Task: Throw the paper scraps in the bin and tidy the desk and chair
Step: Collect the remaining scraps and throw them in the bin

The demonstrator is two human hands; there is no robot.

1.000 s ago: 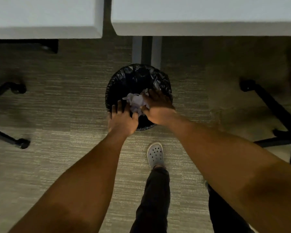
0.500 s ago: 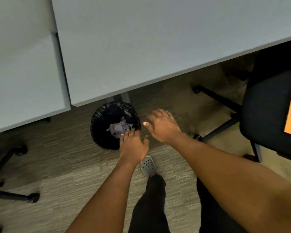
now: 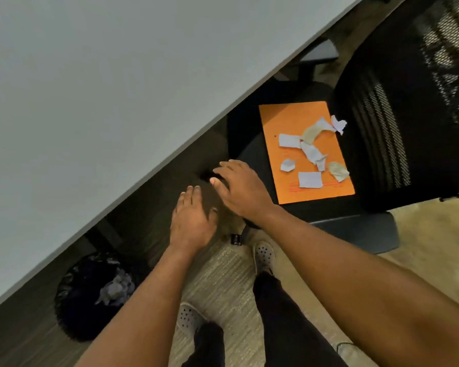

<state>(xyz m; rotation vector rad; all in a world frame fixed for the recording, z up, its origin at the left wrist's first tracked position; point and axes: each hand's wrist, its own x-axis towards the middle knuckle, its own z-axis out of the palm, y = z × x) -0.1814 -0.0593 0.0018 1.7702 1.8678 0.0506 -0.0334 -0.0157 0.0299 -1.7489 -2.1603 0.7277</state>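
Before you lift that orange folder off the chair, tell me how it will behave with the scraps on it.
The orange folder looks thin and flat, so it will probably sag if held by one edge. The paper scraps lie loose on it, small and likely very light, so a tilt could slide them off onto the chair seat.

The pale grey flat desk surface point(image 3: 104, 88) fills the upper left of the view. The beige-and-grey striped carpet floor point(image 3: 223, 282) carries a round bin with a black plastic liner point(image 3: 74, 308), which stands partly under the surface edge. The black padded seat of the mesh-backed office chair point(image 3: 252, 144) carries a flat orange paper folder point(image 3: 289, 120). Torn white and tan paper scraps point(image 3: 310, 179) lie scattered on the folder.
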